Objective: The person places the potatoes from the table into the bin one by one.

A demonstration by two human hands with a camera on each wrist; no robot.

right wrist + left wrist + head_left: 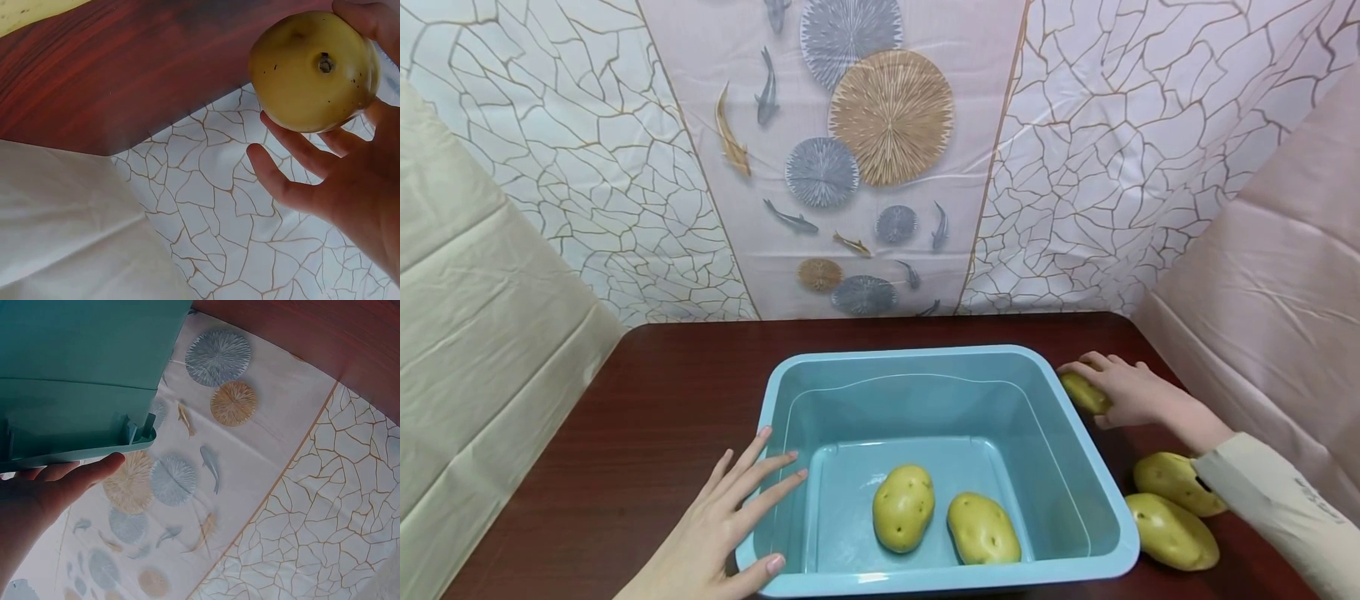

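A light blue plastic bin (925, 360) stands on the table with two yellow-green potatoes, one (904, 508) near its middle and another (983, 528) to the right of it. My left hand (727, 521) lies with fingers spread and straight over the bin's left rim, the thumb close to the front left corner. In the left wrist view, the thumb and fingers touch the rim of the bin (75, 412). Just outside the bin's right rim, my right hand (1129, 390) grips a potato (312, 72) between thumb and fingers.
Two more potatoes, one (1176, 483) behind the other (1172, 532), lie on the dark red table (685, 375) right of the bin, beneath the right forearm. Patterned cloth (880, 250) hangs along the back, with pale cloth (1247, 275) at both sides.
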